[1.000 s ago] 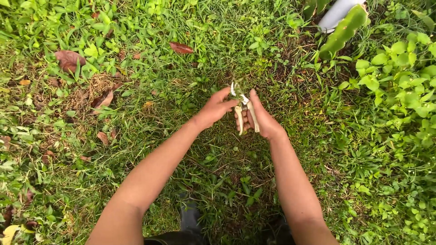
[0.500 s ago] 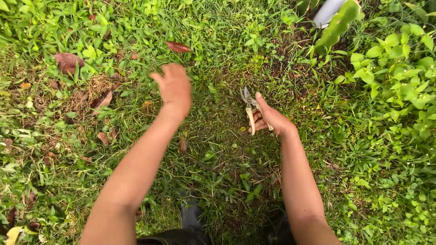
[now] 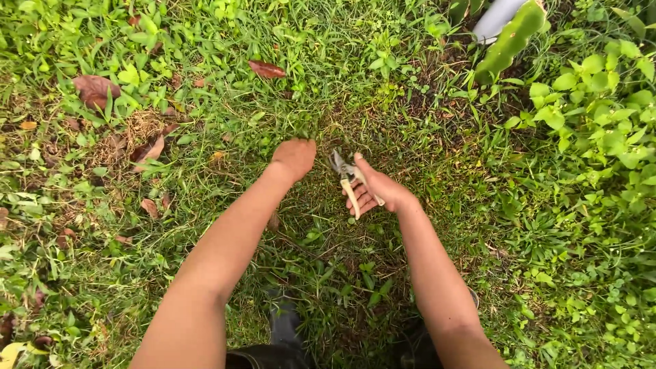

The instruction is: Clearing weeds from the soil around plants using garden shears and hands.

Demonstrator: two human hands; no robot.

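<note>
My right hand (image 3: 377,187) grips a pair of pruning shears (image 3: 347,179) with cream handles and grey blades; the blades point up and left, low over the grass. My left hand (image 3: 294,157) is down at the grass just left of the blades, fingers curled under and hidden, seemingly closed on a tuft of grass (image 3: 316,137). The two hands are a few centimetres apart. Both forearms reach forward from the bottom of the view.
Grass and low weeds cover the ground, with dry brown leaves (image 3: 94,87) at the left and a red-brown leaf (image 3: 266,68) ahead. A thick green cactus-like stem (image 3: 509,42) and a white pipe (image 3: 497,17) stand at upper right. My dark boot (image 3: 283,324) shows below.
My left hand let go of the shears area, swung up and left, then came back down to the grass beside the blades. My right hand shifted slightly left with the shears.
</note>
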